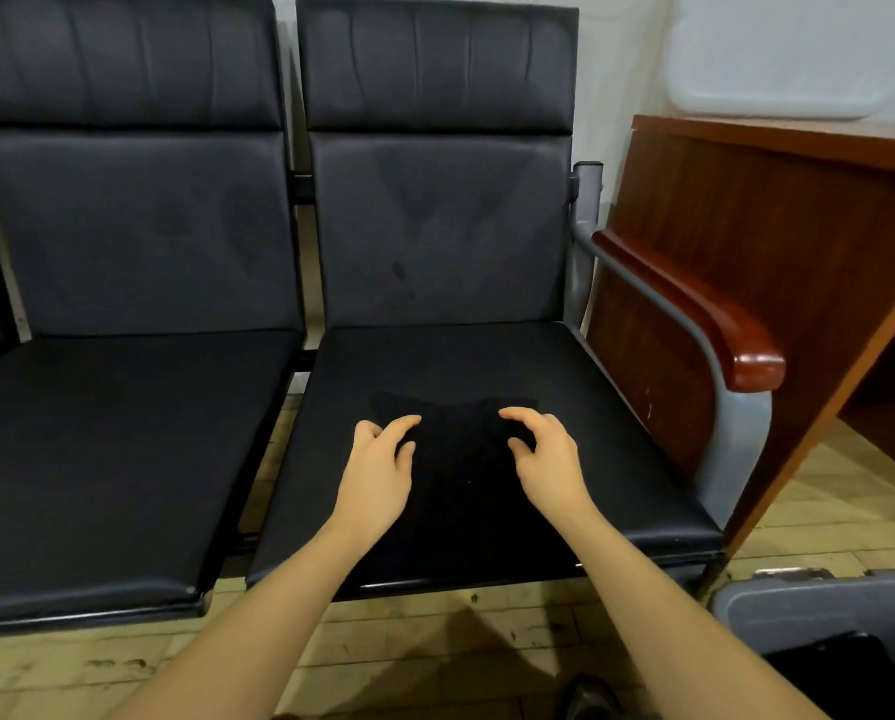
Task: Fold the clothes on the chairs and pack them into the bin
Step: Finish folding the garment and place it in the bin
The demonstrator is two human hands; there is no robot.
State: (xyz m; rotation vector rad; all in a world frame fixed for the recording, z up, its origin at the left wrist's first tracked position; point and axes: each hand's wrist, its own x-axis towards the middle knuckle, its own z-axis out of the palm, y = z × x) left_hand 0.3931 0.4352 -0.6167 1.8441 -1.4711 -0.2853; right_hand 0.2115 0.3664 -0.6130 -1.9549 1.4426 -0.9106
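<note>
A wooden desk (778, 241) stood to the right of the hands, beyond a red-brown armrest (694, 309) on a grey metal frame (736, 459). Under the forearms lay a worn tiled floor (409, 646), and the toe of 1 dark shoe (590, 698) showed below the right arm. A white board (798, 54) leaned on the wall above the desk.

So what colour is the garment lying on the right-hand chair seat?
Black: the garment nearly blends into the black chair seat, seen in the head view.
</note>
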